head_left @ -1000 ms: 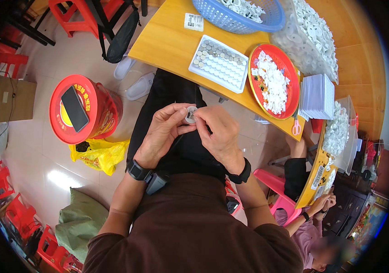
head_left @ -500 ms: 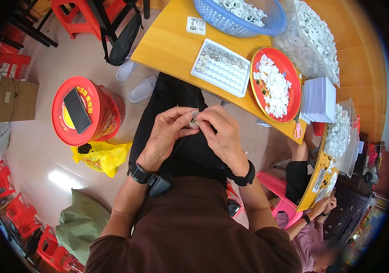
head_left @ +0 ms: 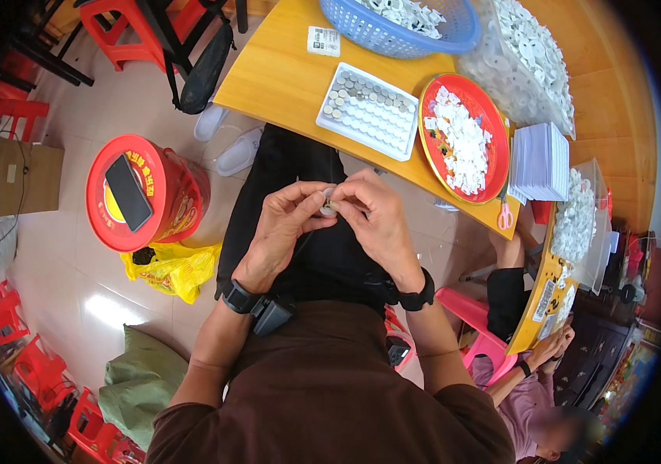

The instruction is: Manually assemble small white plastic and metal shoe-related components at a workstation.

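Between finger and thumb, my left hand (head_left: 274, 232) holds a small round whitish piece (head_left: 328, 207) above my lap. My right hand (head_left: 377, 224) is closed in a pinch right at that piece; what its fingertips grip there is too small to make out. Beyond my hands, on the yellow table (head_left: 268, 81), lies a white tray (head_left: 401, 151) with rows of round pockets, the far ones filled with silvery button cells (head_left: 353, 85). To its right, a red round dish (head_left: 493, 116) with a gold rim carries a heap of small white parts (head_left: 458, 143).
A blue basket (head_left: 408, 48) and a clear bag (head_left: 520, 66) hold white plastic parts. Pink scissors (head_left: 505, 216) lie by a stack of white trays (head_left: 541, 164). On a red bucket (head_left: 172, 185) to my left rests a phone (head_left: 128, 193). At right, a co-worker's hands (head_left: 553, 346) meet at the table's edge.
My right fingers have shifted slightly at the round piece. My left hand keeps its hold, and the whole view has moved a little.
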`<action>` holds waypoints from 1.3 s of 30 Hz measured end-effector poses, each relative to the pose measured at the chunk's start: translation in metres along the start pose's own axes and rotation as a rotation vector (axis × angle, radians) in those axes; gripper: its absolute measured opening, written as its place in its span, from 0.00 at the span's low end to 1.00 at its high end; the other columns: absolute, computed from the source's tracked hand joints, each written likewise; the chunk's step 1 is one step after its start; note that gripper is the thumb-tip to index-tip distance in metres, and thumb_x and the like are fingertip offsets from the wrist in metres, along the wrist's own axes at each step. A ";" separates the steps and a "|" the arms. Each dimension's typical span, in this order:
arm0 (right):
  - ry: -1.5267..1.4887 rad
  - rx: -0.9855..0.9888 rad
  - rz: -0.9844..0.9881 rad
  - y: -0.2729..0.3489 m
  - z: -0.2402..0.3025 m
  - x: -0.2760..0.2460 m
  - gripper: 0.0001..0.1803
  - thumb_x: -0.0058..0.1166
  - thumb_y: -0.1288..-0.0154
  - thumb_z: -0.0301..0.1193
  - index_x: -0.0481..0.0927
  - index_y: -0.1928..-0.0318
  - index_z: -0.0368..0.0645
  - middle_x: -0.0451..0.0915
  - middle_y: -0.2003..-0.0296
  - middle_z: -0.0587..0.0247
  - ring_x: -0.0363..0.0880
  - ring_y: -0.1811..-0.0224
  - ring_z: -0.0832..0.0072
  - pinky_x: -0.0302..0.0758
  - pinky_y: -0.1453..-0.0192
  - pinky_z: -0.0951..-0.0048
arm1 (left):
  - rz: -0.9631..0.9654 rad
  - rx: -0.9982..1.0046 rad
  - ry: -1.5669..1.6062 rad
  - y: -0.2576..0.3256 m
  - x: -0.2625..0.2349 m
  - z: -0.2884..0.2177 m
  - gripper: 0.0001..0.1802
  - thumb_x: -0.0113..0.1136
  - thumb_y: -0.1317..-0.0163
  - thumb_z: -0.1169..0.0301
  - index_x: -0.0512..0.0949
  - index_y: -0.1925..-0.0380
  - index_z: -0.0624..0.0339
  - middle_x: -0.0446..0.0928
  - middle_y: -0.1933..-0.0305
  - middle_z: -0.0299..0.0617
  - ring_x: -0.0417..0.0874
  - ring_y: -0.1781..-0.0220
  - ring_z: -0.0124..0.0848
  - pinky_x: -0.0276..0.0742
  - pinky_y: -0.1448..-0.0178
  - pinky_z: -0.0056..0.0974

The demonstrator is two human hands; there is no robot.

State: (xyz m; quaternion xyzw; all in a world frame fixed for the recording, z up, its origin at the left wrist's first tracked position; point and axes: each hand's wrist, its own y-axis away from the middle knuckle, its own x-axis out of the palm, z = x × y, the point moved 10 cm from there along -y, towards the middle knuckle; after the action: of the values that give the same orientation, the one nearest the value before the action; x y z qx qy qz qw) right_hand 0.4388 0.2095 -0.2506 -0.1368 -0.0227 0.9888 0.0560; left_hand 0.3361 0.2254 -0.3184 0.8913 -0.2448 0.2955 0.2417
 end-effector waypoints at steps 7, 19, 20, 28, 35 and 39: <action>-0.047 0.027 -0.068 0.002 -0.007 -0.006 0.06 0.56 0.46 0.16 0.74 0.68 0.36 0.71 0.72 0.65 0.76 0.70 0.79 0.74 0.68 0.80 | 0.012 0.010 0.009 0.000 0.003 0.001 0.11 0.53 0.36 0.71 0.77 0.56 0.63 0.78 0.57 0.41 0.80 0.57 0.27 0.81 0.54 0.34; -0.446 0.321 0.061 0.005 -0.041 -0.001 0.10 0.58 0.47 0.15 0.73 0.65 0.37 0.74 0.71 0.70 0.74 0.69 0.86 0.73 0.65 0.84 | 0.062 -0.026 0.005 0.001 0.008 0.004 0.11 0.53 0.36 0.72 0.77 0.57 0.64 0.78 0.59 0.39 0.80 0.57 0.27 0.82 0.54 0.34; -0.492 0.350 0.029 0.006 -0.044 -0.001 0.11 0.58 0.47 0.15 0.73 0.64 0.37 0.75 0.71 0.70 0.74 0.69 0.86 0.73 0.64 0.84 | 0.056 -0.019 0.008 0.001 0.008 0.003 0.11 0.54 0.37 0.72 0.77 0.57 0.63 0.78 0.59 0.39 0.80 0.57 0.27 0.82 0.54 0.34; -0.449 0.262 -0.137 0.014 -0.040 0.001 0.09 0.56 0.44 0.16 0.73 0.63 0.36 0.75 0.70 0.68 0.74 0.69 0.86 0.73 0.63 0.85 | 0.041 0.004 0.024 0.004 0.005 0.004 0.10 0.54 0.37 0.73 0.78 0.57 0.63 0.78 0.58 0.39 0.80 0.56 0.27 0.81 0.52 0.35; -0.477 0.276 -0.102 0.012 -0.039 0.003 0.10 0.56 0.44 0.16 0.73 0.62 0.37 0.74 0.71 0.69 0.73 0.69 0.86 0.72 0.64 0.86 | 0.030 -0.008 0.035 0.004 0.002 0.006 0.11 0.53 0.36 0.72 0.76 0.56 0.62 0.78 0.57 0.40 0.80 0.56 0.27 0.81 0.53 0.34; -0.410 0.234 -0.137 0.010 -0.034 -0.010 0.10 0.58 0.45 0.18 0.73 0.62 0.38 0.74 0.71 0.69 0.73 0.69 0.86 0.72 0.66 0.85 | 0.045 -0.043 0.064 -0.005 0.011 0.010 0.12 0.51 0.35 0.71 0.75 0.54 0.63 0.77 0.57 0.41 0.80 0.56 0.27 0.80 0.53 0.34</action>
State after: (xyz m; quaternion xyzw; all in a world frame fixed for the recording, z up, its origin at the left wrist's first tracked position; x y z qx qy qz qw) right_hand 0.4566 0.1989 -0.2807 0.0759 0.0721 0.9856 0.1326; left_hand 0.3508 0.2198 -0.3195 0.8702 -0.2634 0.3238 0.2616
